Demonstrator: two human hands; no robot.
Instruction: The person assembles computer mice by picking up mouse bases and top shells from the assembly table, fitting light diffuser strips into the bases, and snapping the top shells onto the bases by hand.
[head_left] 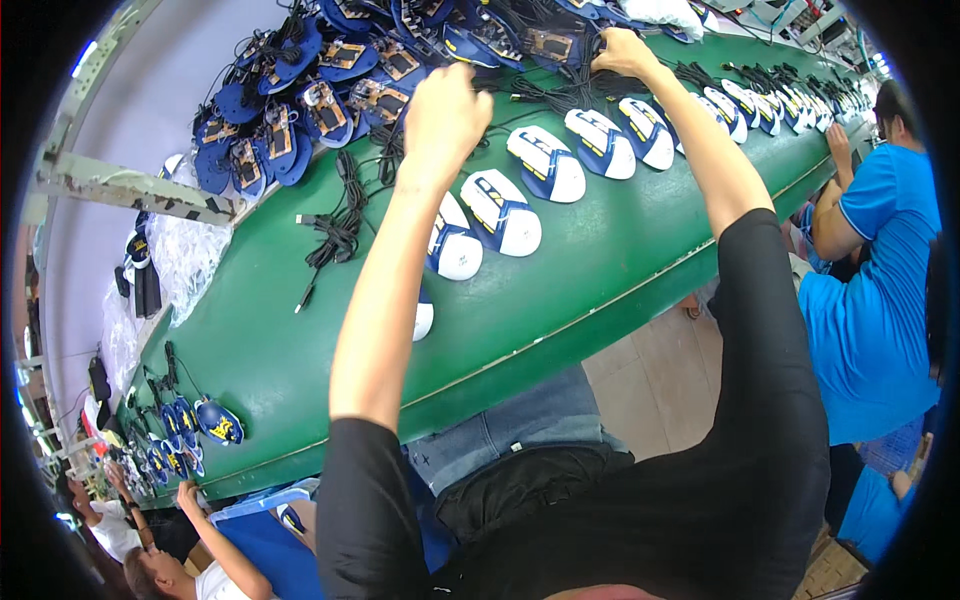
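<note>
My left hand (447, 118) reaches across the green table with its fingers curled, at the near edge of a pile of blue computer mouse bases (382, 100) with exposed circuit boards. What it grips, if anything, is hidden behind the fingers. Further right, my right hand (624, 53) closes its fingers on a bundle of black cable (584, 62) at the pile's right side. Below my hands, white-and-blue mice (545, 163) with yellow marks lie in a slanting row, their cables toward the far side. My left forearm partly covers one nearby mouse (423, 318).
A coiled black cable (345, 215) lies left of my left forearm. More blue mice (218, 422) sit at the table's left end. Clear plastic bags (195, 262) hang beside a metal frame (140, 186). Co-workers sit at the right, one in a blue shirt (868, 290), and at the lower left.
</note>
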